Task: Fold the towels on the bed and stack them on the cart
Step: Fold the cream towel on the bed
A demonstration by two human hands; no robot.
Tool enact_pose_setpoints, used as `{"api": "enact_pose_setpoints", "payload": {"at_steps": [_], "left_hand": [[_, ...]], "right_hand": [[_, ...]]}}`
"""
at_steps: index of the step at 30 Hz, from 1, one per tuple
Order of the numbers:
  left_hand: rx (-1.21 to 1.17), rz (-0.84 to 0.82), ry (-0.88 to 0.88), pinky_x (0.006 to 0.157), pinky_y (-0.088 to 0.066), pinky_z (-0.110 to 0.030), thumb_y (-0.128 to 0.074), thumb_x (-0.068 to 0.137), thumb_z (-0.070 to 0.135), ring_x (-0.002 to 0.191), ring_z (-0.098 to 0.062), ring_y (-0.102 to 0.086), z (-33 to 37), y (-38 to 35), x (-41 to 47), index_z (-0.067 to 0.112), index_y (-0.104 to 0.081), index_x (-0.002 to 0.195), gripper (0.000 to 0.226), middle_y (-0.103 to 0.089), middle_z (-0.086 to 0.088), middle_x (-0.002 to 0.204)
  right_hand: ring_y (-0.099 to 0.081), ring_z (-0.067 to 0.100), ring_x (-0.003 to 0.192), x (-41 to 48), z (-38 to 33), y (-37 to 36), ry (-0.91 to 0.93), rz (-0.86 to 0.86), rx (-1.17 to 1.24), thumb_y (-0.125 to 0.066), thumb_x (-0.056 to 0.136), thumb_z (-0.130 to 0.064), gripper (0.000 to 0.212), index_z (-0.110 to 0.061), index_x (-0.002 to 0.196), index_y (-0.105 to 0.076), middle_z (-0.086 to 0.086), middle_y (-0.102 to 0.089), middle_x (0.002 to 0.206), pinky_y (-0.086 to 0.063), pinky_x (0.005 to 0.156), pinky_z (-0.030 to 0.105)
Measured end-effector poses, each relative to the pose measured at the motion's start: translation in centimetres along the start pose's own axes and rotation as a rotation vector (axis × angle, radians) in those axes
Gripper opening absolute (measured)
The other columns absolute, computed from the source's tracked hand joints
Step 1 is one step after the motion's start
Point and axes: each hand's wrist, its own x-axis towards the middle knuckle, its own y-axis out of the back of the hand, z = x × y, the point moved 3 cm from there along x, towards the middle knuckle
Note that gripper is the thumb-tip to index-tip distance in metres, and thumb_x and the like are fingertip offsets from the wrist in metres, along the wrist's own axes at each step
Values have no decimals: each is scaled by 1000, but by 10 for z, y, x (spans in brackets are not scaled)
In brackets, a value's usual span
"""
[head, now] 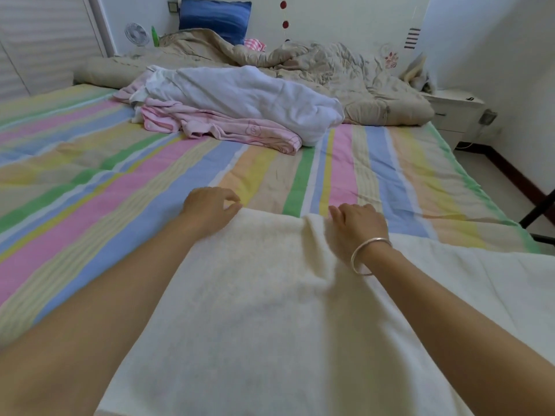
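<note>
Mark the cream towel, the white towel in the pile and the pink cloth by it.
cream towel point(270, 310), head view, flat middle between the forearms.
white towel point(255, 97), head view, bunched upper surface.
pink cloth point(228, 126), head view, crumpled middle.

The pastel-striped bed point(90, 181) bore a cream towel point(270, 295) spread flat at its near edge, a heap of white and pink cloths point(240, 106) farther up, and a rumpled beige quilt point(345, 73) at the head.
</note>
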Motion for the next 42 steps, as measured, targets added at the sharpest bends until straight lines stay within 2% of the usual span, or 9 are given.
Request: {"api": "enact_pose_setpoints", "payload": {"at_steps": [3, 5, 12, 18, 25, 30, 34, 39, 42], "left_hand": [[52, -159, -67, 72, -46, -33, -52, 96, 42, 89, -23, -61, 3, -14, 14, 23, -67, 91, 25, -68, 3, 94], [49, -161, -100, 66, -42, -33, -51, 97, 38, 84, -23, -59, 2, -21, 18, 19, -62, 88, 24, -65, 2, 90], [134, 230, -253, 60, -40, -32, -57, 94, 29, 78, -27, -61, -3, 26, 16, 21, -66, 87, 13, -64, 4, 86], [88, 56, -74, 68, -41, -34, -51, 96, 41, 85, -21, -59, -30, 18, 18, 30, -62, 85, 19, -61, 12, 88], [10, 282, 412, 80, -45, -42, -55, 94, 39, 98, -37, -60, -59, 10, 16, 17, -55, 93, 22, -66, -8, 104], [146, 365, 346, 67, -38, -36, -63, 90, 43, 85, -34, -60, -37, 24, 3, 16, -58, 84, 28, -64, -8, 91], [412, 71, 406, 67, -37, -32, -58, 90, 55, 92, -31, -61, -19, 23, 5, 15, -64, 92, 41, -64, -8, 96], [388, -42, 508, 70, -36, -31, -54, 98, 15, 104, -29, -62, -27, 0, 5, 9, -65, 105, 15, -64, -10, 108], [303, 28, 506, 68, -35, -33, -49, 101, 19, 104, -32, -62, -27, -2, 2, 9, -61, 96, 17, -61, -10, 93]], "right_hand": [[-54, 29, 77, 16, 8, -10, -65, -161, 2, -25, 100, -52, 56, -16, 67, -51, 7, -55, 77, -37, 66, 33], [-53, 27, 73, 21, 11, -19, -60, -178, 6, -28, 99, -56, 56, -19, 60, -47, 3, -53, 71, -37, 64, 32], [-54, 24, 65, 28, 20, -14, -21, -41, -9, -28, 99, -54, 59, -17, 56, -45, 2, -53, 63, -32, 52, 29], [-51, 25, 69, 27, 19, -27, -27, -159, 18, -32, 97, -56, 55, -20, 56, -41, -3, -47, 63, -32, 56, 30], [-53, 24, 66, 12, 29, -23, -15, -70, -22, -25, 101, -48, 51, -17, 66, -46, 0, -53, 66, -34, 57, 32], [-59, 27, 81, 7, 11, -23, 62, 56, 22, -35, 100, -45, 36, -17, 90, -55, 1, -61, 88, -41, 66, 35], [-61, 29, 87, 6, -21, -24, 144, 77, 42, -35, 99, -47, 38, -16, 93, -56, 4, -64, 93, -40, 67, 35], [-61, 28, 88, 6, -27, -25, 130, 13, 0, -32, 100, -48, 42, -15, 97, -58, 4, -64, 96, -38, 67, 33], [-61, 27, 87, 6, -27, -25, 122, 3, -10, -32, 100, -48, 41, -16, 97, -58, 4, -64, 96, -34, 64, 31]]}}
